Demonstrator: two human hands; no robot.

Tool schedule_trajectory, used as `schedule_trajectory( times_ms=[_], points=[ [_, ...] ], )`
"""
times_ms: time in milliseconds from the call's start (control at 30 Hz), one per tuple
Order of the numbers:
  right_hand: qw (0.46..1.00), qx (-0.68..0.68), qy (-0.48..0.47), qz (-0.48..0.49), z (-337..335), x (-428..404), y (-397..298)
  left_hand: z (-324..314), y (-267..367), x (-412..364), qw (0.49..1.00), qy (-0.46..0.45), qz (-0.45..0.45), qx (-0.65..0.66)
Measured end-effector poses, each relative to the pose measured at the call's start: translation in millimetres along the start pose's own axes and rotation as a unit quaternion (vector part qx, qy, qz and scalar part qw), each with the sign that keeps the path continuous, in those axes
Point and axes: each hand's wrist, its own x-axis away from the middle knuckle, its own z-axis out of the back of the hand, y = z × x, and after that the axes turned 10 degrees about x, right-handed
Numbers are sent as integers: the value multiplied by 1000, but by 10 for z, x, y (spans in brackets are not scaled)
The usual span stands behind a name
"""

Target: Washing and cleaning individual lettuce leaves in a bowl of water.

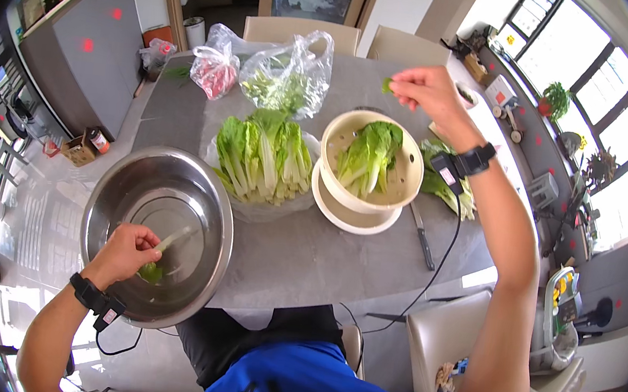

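My left hand (130,253) grips a lettuce leaf (172,238) by its pale stalk, inside a large stainless steel basin (215,248) that holds clear water. Beyond the far side of a cream colander (333,189), my right hand (427,95) is raised, pinching a small green leaf piece (386,85) between thumb and fingertips. Several lettuce leaves (371,156) lie in that colander, which rests on a cream plate-like base (340,219). Between basin and colander, a row of lettuce leaves (263,155) is spread on a clear plastic bag (266,211).
A knife (423,234) with a dark handle lies right of the colander, near more leafy greens (449,182). Toward the back stand a clear bag of greens (289,80) and a tied bag with red contents (215,71). A black cable (431,285) hangs from my right wrist.
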Motion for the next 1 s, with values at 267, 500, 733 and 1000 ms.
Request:
schedule_trajectory(
  times_ms=[267,500,733,1000],
  points=[
    [938,214,-81,262,-690,-1426,-775,-41,-43,-45,999,-19,-7,45],
    [919,319,-187,138,-1094,-1901,-411,-32,75,35,999,-39,-2,31],
    [971,128,-178,-91,-1096,-1716,-233,-48,78,-50,997,-71,-11,11],
    [950,307,-55,28,-1085,-1984,10,-58,80,-109,998,-62,-1,13]
  ],
)
